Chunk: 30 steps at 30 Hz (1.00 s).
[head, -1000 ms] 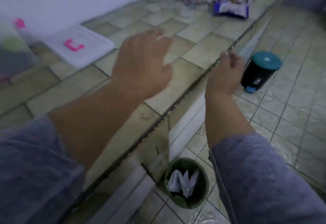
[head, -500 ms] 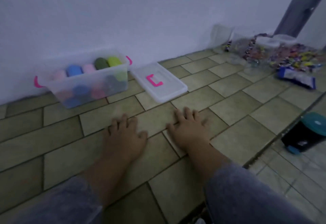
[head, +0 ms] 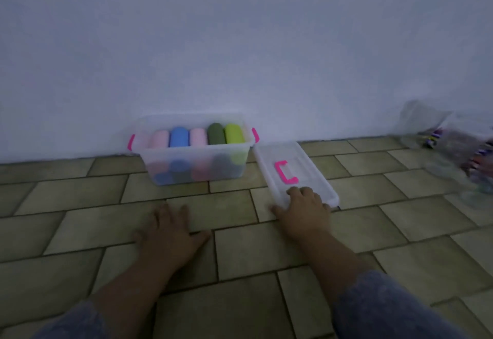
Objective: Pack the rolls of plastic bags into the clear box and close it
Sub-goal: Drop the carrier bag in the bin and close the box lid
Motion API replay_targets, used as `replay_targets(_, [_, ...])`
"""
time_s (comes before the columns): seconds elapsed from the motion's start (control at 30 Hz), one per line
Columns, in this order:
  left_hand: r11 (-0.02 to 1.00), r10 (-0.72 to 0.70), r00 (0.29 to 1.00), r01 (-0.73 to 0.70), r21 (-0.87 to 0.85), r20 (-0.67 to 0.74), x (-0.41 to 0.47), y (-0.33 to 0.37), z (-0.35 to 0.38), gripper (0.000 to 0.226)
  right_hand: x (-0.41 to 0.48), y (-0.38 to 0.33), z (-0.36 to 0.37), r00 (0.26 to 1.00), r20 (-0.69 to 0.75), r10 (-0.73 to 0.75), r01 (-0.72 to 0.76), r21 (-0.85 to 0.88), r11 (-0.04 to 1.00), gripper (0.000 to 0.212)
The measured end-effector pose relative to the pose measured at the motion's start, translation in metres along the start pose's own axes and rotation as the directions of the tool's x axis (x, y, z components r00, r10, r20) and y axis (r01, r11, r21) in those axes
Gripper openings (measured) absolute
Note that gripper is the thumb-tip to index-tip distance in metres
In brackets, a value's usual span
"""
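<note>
Head view looks down on a tiled counter (head: 240, 253) that runs along a pale wall (head: 240, 45). Our clear box (head: 196, 161) stands against that wall, uncovered, with a pink latch (head: 131, 142) at each end. The rolls of plastic bags (head: 198, 136) lie inside it side by side: pink, blue, pink, dark green and lime green on top, with more rolls dimly seen through the front wall below them. Just to the right of the box, its lid (head: 306, 164) lies flat on the tiles, with its pink handle (head: 285, 172) facing up. Our right hand (head: 304, 210) rests on the near end of the lid, its fingers laid on top and the thumb spread out to the left over the tile, so it grasps nothing. Our left hand (head: 170, 232) lies flat and relaxed on the counter in front of the box, apart from it, palm down, holding nothing. Both forearms come out of blue-grey sleeves (head: 394, 309). At the far right we see blurred clear packaging (head: 426, 125) with colourful contents that we cannot make out.
</note>
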<state>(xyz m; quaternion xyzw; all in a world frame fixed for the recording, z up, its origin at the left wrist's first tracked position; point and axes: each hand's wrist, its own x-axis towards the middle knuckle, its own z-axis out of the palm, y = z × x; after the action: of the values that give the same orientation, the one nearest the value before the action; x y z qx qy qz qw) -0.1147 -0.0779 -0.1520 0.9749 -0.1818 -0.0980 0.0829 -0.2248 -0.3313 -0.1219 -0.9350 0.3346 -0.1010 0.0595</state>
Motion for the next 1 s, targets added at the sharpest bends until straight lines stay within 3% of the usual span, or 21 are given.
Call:
replay_targets(0.1, [0.999,-0.022,1.0,0.021,0.031,0.02,0.005,-0.008,0.002,0.097,0.038,-0.007,0.005,0.995,0.091,-0.045,0.049,-0.038,0.998,0.058])
replay_targets(0.23, [0.998,-0.022,0.999,0.024,0.056,-0.039,0.002,-0.007,0.009,0.1,0.063,-0.016,0.007,0.977,0.203,-0.065,0.059,0.035,0.998,0.034])
replay_targets(0.33, [0.998,-0.022,0.998,0.026,0.064,-0.057,-0.001,-0.006,0.008,0.098,0.077,-0.017,-0.012,0.99,0.142,-0.026,0.014,0.083,0.996,0.033])
replay_targets(0.47, [0.996,-0.023,0.997,0.029,0.08,-0.067,-0.006,-0.002,0.006,0.093,0.092,-0.01,-0.09,0.999,0.014,-0.034,0.028,0.308,0.951,0.028])
replay_targets(0.57, [0.996,-0.043,0.998,0.046,0.077,-0.037,-0.007,-0.001,0.004,0.09,0.084,-0.015,-0.158,0.98,-0.104,-0.168,0.195,0.379,0.905,0.02])
replay_targets(0.67, [0.998,-0.046,0.998,0.048,0.049,-0.031,-0.007,-0.001,0.003,0.09,0.067,-0.047,-0.196,0.914,-0.156,-0.376,0.407,0.379,0.831,0.012])
replay_targets(0.77, [0.999,-0.045,0.999,0.045,0.021,-0.005,-0.007,0.0,-0.001,0.092,0.065,-0.086,-0.188,0.831,-0.126,-0.541,0.547,0.359,0.757,0.016])
replay_targets(0.83, [0.991,-0.079,0.996,0.074,-0.114,-0.046,-0.006,-0.001,-0.006,0.09,0.07,-0.107,-0.163,0.782,-0.116,-0.613,0.612,0.333,0.718,0.019])
replay_targets(0.87, [0.953,-0.136,0.983,0.096,-0.288,-0.122,-0.004,-0.001,-0.01,0.084,0.075,-0.113,-0.149,0.766,-0.11,-0.633,0.63,0.322,0.706,0.02])
replay_targets(0.9, [0.842,-0.238,0.948,0.093,-0.531,-0.21,0.0,-0.003,-0.016,0.072,0.081,-0.117,-0.134,0.761,-0.104,-0.64,0.636,0.314,0.705,0.019])
replay_targets(0.93, [0.661,-0.356,0.897,0.045,-0.749,-0.261,0.005,-0.007,-0.024,0.058,0.087,-0.119,-0.121,0.765,-0.099,-0.636,0.631,0.307,0.712,0.018])
replay_targets(0.97, [0.478,-0.471,0.84,-0.015,-0.878,-0.271,0.012,-0.013,-0.034,0.051,0.094,-0.119,-0.11,0.775,-0.094,-0.625,0.621,0.297,0.725,0.018])
replay_targets(1.0, [0.367,-0.564,0.783,-0.048,-0.929,-0.263,0.019,-0.02,-0.045,0.052,0.1,-0.118,-0.101,0.784,-0.082,-0.615,0.61,0.281,0.741,0.018])
